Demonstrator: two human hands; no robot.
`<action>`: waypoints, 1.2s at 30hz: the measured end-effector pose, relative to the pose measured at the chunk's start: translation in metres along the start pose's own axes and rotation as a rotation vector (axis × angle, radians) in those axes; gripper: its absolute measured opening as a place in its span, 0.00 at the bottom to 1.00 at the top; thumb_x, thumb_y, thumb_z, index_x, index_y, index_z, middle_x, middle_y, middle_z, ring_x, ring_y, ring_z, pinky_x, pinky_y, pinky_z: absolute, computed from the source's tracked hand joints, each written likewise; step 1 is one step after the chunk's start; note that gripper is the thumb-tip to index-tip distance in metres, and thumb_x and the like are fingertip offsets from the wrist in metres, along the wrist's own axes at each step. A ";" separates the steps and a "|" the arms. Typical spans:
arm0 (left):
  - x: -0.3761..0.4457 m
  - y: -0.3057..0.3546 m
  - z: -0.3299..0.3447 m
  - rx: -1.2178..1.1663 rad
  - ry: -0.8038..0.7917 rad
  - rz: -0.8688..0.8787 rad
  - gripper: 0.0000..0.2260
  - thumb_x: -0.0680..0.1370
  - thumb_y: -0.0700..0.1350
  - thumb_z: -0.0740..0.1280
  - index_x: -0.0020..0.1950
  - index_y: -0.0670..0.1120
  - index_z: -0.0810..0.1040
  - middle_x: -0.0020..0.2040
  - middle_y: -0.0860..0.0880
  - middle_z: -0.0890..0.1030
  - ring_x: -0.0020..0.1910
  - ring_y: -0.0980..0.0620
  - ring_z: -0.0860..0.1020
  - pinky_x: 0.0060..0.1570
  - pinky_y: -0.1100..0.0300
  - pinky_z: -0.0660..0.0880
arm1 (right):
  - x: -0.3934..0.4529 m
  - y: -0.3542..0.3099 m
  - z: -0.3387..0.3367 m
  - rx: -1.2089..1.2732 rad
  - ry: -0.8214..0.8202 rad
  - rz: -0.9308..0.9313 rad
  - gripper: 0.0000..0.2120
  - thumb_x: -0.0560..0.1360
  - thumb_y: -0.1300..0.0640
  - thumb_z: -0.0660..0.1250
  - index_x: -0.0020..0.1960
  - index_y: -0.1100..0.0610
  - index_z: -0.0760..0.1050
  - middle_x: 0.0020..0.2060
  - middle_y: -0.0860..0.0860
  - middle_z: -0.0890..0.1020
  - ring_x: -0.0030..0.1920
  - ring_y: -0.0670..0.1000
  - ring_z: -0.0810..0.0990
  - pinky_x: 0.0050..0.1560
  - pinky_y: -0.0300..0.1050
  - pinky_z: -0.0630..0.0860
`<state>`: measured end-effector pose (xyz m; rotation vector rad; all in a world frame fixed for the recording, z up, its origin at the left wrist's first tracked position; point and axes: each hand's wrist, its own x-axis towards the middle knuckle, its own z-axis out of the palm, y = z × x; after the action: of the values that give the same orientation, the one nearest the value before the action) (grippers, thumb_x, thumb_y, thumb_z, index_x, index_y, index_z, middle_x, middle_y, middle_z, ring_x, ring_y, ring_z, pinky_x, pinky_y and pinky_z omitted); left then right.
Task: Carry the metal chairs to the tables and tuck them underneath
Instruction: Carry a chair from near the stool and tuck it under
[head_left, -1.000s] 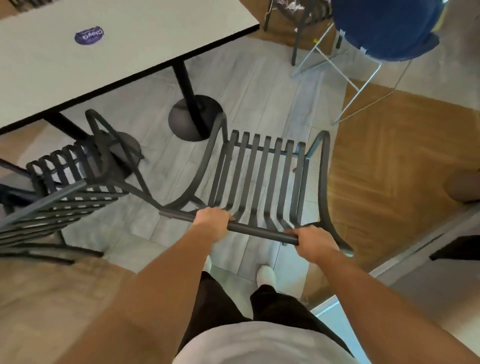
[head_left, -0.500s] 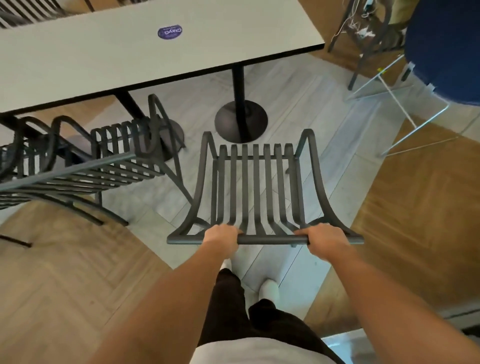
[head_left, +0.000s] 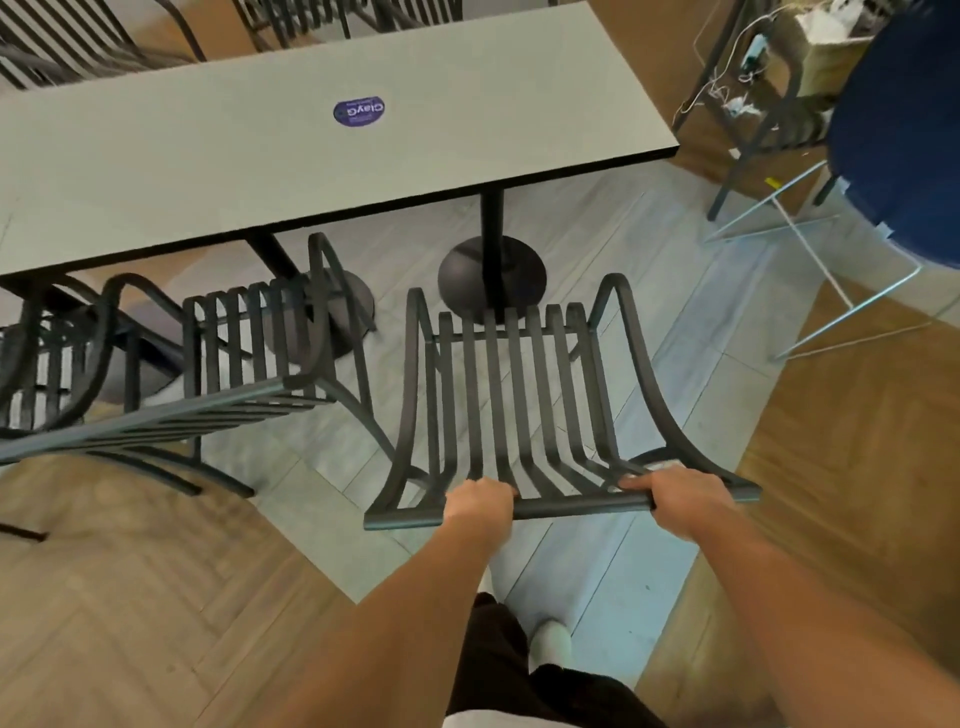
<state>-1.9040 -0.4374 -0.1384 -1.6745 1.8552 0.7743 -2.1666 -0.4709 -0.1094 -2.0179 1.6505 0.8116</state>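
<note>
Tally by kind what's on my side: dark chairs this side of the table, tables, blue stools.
Dark chairs: 3 (held chair, tucked chair, left chair, which is cut off at the frame edge)
Table: 1
Blue stool: 1
Total: 5

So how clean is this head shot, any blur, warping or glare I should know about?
Head view: wide-angle warping bends the table edge and floor lines toward the borders; the chair and both hands, left and right, are fairly sharp; the second chair at left is smeared; a pale bluish sheen lies on the grey floor; no harsh glare.
</note>
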 end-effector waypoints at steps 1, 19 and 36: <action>0.006 0.000 -0.005 -0.004 0.003 0.003 0.19 0.83 0.39 0.64 0.73 0.52 0.75 0.50 0.47 0.75 0.55 0.45 0.79 0.58 0.50 0.79 | 0.005 0.002 -0.006 -0.003 0.003 0.001 0.28 0.82 0.59 0.59 0.73 0.30 0.68 0.67 0.45 0.78 0.64 0.51 0.79 0.62 0.46 0.74; 0.089 -0.004 -0.093 -0.096 0.065 -0.130 0.20 0.82 0.40 0.63 0.73 0.54 0.75 0.51 0.48 0.79 0.53 0.45 0.80 0.52 0.51 0.78 | 0.120 0.040 -0.099 -0.050 0.026 -0.137 0.25 0.81 0.57 0.61 0.72 0.33 0.71 0.61 0.48 0.81 0.60 0.54 0.79 0.60 0.50 0.78; 0.147 0.007 -0.142 -0.147 0.100 -0.262 0.21 0.84 0.42 0.61 0.71 0.64 0.75 0.47 0.51 0.80 0.44 0.49 0.79 0.48 0.53 0.81 | 0.202 0.081 -0.147 -0.041 0.048 -0.325 0.20 0.80 0.58 0.64 0.66 0.38 0.77 0.51 0.47 0.83 0.51 0.55 0.82 0.56 0.52 0.78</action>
<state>-1.9261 -0.6405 -0.1424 -2.0326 1.6301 0.7425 -2.1929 -0.7321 -0.1294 -2.2697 1.2883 0.6887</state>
